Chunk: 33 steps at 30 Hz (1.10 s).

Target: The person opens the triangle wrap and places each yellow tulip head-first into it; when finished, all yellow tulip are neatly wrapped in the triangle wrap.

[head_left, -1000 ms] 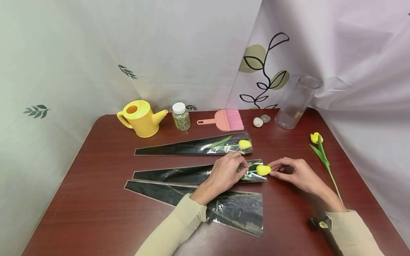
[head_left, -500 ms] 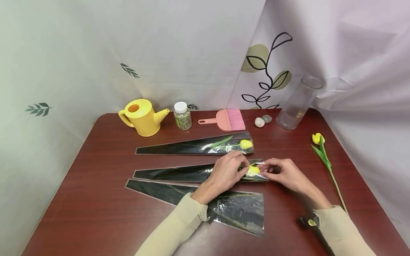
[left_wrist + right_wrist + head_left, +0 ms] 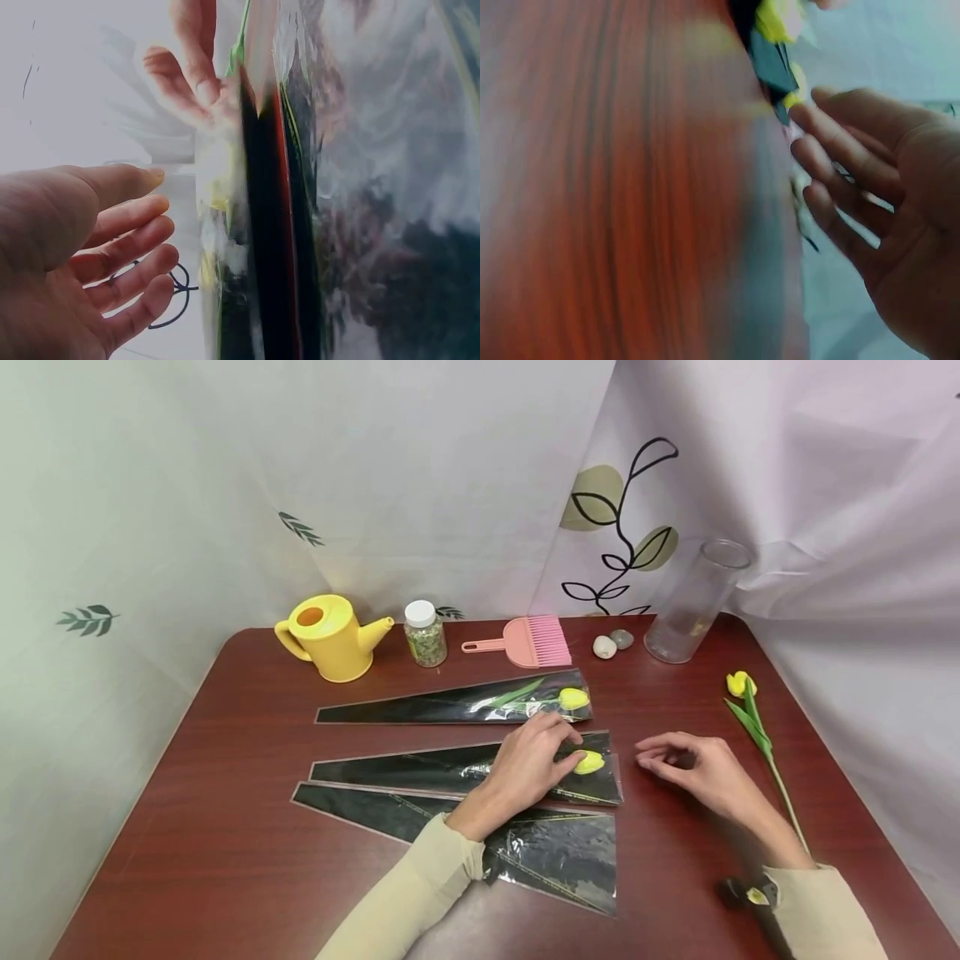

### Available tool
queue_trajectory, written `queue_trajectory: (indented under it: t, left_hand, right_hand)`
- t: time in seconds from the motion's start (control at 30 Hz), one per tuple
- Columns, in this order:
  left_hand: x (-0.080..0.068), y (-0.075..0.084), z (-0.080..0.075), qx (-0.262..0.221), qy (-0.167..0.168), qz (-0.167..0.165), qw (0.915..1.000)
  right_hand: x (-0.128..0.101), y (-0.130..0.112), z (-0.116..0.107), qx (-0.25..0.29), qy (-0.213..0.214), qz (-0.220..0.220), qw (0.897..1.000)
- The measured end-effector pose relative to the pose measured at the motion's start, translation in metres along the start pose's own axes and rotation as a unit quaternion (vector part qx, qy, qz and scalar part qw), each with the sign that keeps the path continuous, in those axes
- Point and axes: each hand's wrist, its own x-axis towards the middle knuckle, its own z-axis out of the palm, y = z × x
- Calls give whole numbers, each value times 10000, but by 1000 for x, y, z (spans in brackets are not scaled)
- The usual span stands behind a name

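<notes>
In the head view my left hand (image 3: 528, 760) lies over the middle black-and-clear flower sleeve (image 3: 420, 768), thumb tip beside the yellow tulip head (image 3: 590, 762) inside it. The left wrist view shows the fingers of the left hand (image 3: 90, 247) loosely bent, with nothing between them. Right of the sleeve's wide end, my right hand (image 3: 705, 768) hovers with relaxed, slightly bent fingers and holds nothing. A second sleeve (image 3: 405, 708) with a yellow tulip (image 3: 573, 698) lies behind. In front is a flat sleeve (image 3: 562, 856), partly under the left forearm.
A loose yellow tulip (image 3: 761, 735) lies at the right. Along the back stand a yellow watering can (image 3: 333, 643), a white-capped jar (image 3: 426, 639) and a clear vase (image 3: 686, 610). A pink brush with dustpan (image 3: 521, 642) and two stones (image 3: 604, 647) lie between.
The right hand pushed the tulip head leftward into the middle sleeve, then let go and drew back to the right. The sleeve's wide end has spread toward the front; the left hand stayed nearly in place.
</notes>
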Motion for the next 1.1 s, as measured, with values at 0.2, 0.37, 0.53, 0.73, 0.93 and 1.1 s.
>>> queue_trajectory:
  t: [0.2, 0.37, 0.53, 0.73, 0.93, 1.1]
  left_hand:
    - [-2, 1, -3, -12, 139, 57, 9999]
    - [-8, 4, -9, -72, 89, 181, 9998]
    - [-21, 14, -15, -8, -360, 580, 9977]
    - [-37, 27, -17, 386, -1303, 1209, 9833]
    - [-51, 30, -11, 784, -1533, 1448, 9744]
    - [-55, 32, -6, 889, -1452, 1493, 9740]
  right_hand:
    - [-23, 7, -22, -1129, 742, 650, 9887]
    - [-36, 11, -42, -1769, 1313, 1162, 9685]
    - [-48, 14, -60, -2043, 1246, 2072, 9486]
    - [-59, 21, -72, -2191, 858, 2862, 9288]
    - [-65, 27, -78, -2218, 349, 3296, 9170]
    - [-67, 30, -79, -2216, 342, 3281, 9176]
